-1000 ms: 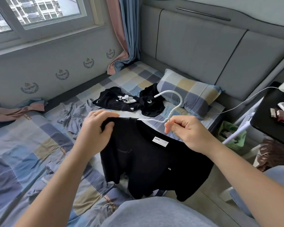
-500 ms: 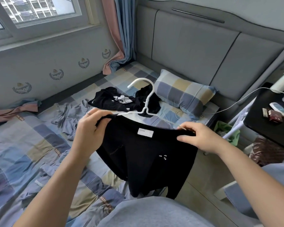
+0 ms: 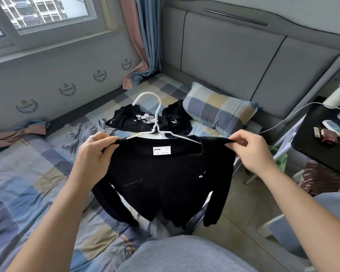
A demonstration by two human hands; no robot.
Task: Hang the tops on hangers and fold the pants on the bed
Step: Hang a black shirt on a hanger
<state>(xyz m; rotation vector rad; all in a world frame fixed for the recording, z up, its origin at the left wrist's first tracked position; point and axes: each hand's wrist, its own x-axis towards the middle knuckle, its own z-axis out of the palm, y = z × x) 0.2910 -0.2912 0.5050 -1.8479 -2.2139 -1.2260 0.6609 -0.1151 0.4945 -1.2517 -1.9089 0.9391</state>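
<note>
A black top (image 3: pixel 165 179) with a white neck label hangs in the air in front of me, over the bed's edge. A white hanger (image 3: pixel 155 122) sits inside its collar, hook pointing up. My left hand (image 3: pixel 95 154) grips the top's left shoulder. My right hand (image 3: pixel 253 152) pinches the right shoulder. The hanger's arm ends are hidden under the fabric. Two black garments (image 3: pixel 149 120) lie on the bed (image 3: pixel 27 173) behind the hanger, and a grey-blue garment (image 3: pixel 80 134) lies crumpled to their left.
A checked pillow (image 3: pixel 218 110) leans by the grey headboard (image 3: pixel 234 52). A black side table (image 3: pixel 326 138) with small items and a white cable stands at right. Floor shows between bed and table. Wall and window run along the left; a curtain (image 3: pixel 139 42) hangs in the corner.
The hanger has gone upright inside the collar. My right hand left the hanger and took the right shoulder, and both hands have spread the top wide and level.
</note>
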